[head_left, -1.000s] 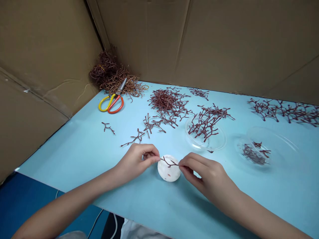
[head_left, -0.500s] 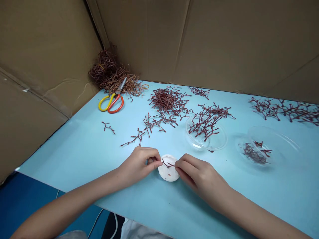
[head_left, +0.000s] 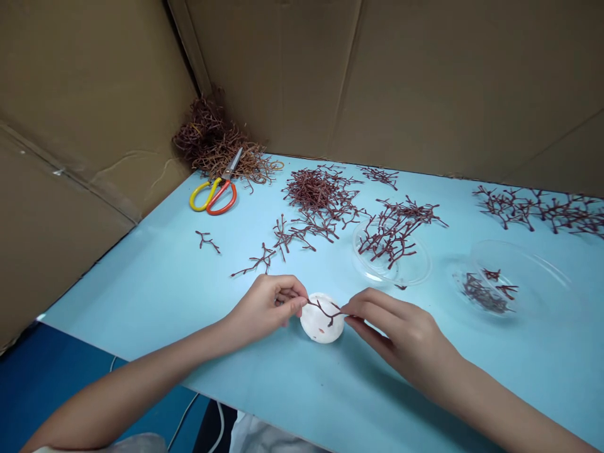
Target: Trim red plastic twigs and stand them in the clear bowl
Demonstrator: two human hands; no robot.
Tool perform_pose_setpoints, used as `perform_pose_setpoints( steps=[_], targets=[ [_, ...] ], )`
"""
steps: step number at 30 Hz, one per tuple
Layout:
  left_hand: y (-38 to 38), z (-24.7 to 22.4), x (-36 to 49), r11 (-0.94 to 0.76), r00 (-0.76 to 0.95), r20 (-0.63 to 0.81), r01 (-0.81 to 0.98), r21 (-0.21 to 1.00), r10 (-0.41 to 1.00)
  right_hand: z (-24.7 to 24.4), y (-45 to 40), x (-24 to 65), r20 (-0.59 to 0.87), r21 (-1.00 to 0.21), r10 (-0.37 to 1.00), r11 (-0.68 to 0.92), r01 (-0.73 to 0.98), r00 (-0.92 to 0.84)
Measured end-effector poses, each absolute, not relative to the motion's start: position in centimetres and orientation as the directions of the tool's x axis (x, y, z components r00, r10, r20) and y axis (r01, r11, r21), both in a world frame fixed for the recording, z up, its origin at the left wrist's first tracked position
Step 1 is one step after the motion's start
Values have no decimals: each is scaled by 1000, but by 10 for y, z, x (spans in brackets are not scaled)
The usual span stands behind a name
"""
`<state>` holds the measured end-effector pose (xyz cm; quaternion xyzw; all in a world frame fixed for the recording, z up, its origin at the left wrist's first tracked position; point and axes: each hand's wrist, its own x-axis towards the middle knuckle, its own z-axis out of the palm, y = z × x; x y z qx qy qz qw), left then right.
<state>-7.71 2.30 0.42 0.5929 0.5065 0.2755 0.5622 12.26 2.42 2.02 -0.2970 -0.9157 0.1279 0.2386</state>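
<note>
A thin, dark reddish-brown branched twig (head_left: 325, 310) stretches between my two hands. My left hand (head_left: 274, 299) pinches its left end between thumb and fingertips. At the other end, my right hand (head_left: 391, 324) grips it with the fingertips closed. Just beneath the twig is a small round white dish (head_left: 317, 328) with a few brownish specks on it. Beyond my left hand lies a loose forked twig (head_left: 259, 259), and farther left a smaller one (head_left: 207, 241).
Scissors (head_left: 221, 192) with yellow and red handles rest against a tangled stem heap (head_left: 212, 141). Behind my hands lie a twig pile (head_left: 314, 189) and a clear bowl (head_left: 427, 267) of twigs. At right stand another clear container (head_left: 455, 296) and more twigs (head_left: 542, 209). Cardboard walls (head_left: 401, 82) enclose the back.
My right hand has shifted slightly right, and more of the twig now shows between my hands, with its side fork hanging lower. Both hands keep hold of its ends.
</note>
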Motion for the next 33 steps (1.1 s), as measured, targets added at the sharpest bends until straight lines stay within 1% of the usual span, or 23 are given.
perform_pose_setpoints(
  steps=[2,4,6,8,10,13,17,22,25,28,33],
  targets=[
    [24,3,-77,169,358,-259,263,950,897,17,24,123,356,-315,585,809,496,-728],
    [24,3,-78,130,371,-215,242,961,903,16,25,124,367,-281,585,811,514,-723],
    [24,3,-79,27,385,-136,274,961,913,16,27,126,384,-268,595,804,531,-706],
    [23,2,-80,-123,412,-43,368,922,910,16,28,127,382,-254,600,799,544,-703],
    [20,1,-81,-271,450,37,467,842,892,15,27,128,368,-242,602,798,553,-708],
    [17,-3,-80,-413,494,118,547,728,861,11,25,129,351,-195,608,792,579,-713],
    [15,-9,-79,-525,525,187,625,577,830,7,24,127,334,-108,611,781,615,-718],
    [13,-13,-75,-658,597,276,699,280,753,7,25,120,353,0,584,781,624,-731],
    [13,-12,-75,-700,644,297,700,141,705,10,24,117,354,41,568,784,620,-743],
    [12,-10,-74,-730,691,277,681,61,668,13,22,114,337,67,565,784,617,-754],
    [12,-5,-73,-759,734,243,651,14,634,13,20,109,346,144,541,777,613,-767]
  ],
)
